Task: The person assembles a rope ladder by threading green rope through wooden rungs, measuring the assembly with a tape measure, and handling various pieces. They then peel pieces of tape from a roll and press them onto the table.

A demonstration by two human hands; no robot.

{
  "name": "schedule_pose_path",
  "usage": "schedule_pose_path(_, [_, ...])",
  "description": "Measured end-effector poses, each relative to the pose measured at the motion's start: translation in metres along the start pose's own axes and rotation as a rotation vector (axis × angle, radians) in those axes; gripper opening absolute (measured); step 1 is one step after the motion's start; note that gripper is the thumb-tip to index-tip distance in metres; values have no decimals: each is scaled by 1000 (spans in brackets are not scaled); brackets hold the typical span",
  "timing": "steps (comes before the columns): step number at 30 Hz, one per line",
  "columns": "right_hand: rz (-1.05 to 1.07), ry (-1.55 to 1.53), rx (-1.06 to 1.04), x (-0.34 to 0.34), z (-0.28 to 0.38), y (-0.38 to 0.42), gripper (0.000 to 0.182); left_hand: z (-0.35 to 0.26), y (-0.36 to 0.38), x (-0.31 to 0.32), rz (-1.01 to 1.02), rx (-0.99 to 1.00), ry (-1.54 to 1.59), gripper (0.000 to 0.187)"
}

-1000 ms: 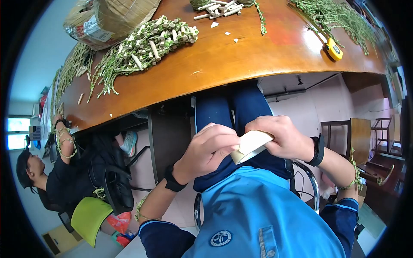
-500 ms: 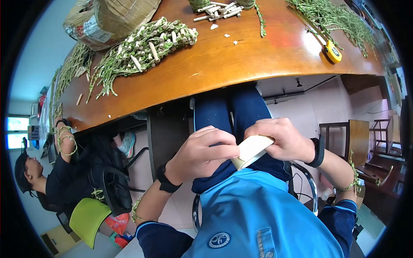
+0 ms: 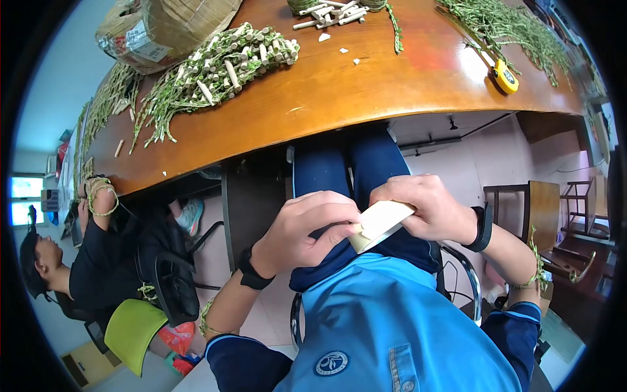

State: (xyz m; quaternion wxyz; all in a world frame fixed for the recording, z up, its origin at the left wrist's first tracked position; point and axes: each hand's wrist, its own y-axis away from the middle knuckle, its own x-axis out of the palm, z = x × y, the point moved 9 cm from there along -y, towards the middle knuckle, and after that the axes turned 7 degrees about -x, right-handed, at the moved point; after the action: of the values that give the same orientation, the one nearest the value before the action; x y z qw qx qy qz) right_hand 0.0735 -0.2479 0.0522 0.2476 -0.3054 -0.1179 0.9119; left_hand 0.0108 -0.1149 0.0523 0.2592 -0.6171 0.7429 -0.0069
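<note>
In front of my waist, over my lap, is a pale cream roll of wide tape (image 3: 385, 221), tilted up to the right. My right hand (image 3: 424, 204) is closed round its far right end, fingers over the top and thumb below. My left hand (image 3: 313, 228) pinches at the roll's left edge with thumb and bent forefinger, where a small yellowish bit shows at the fingertips. The other left fingers are curled. Both wrists wear black bands, and braided green cords circle both forearms.
A wooden table (image 3: 274, 124) curves ahead, bearing a heap of green braided cords with wooden pegs (image 3: 222, 68), a taped cardboard box (image 3: 157, 39), loose pegs (image 3: 333, 14), green strands (image 3: 503, 29) and a yellow tape measure (image 3: 505, 77). Another person (image 3: 91, 261) sits at left.
My left thumb has shifted out along the roll's left edge, and the roll has turned slightly, showing more of its pale face. The person at left has moved a hand at the table edge.
</note>
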Motion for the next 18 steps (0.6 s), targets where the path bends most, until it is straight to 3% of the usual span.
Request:
schedule_pose_path(9, [103,-44,75,8,-5,4,40,0,-1,9,136,-34,14,14])
schedule_pose_path(18, [-8,16,8,2,-1,1,34,6,3,4,20,-72,78,14])
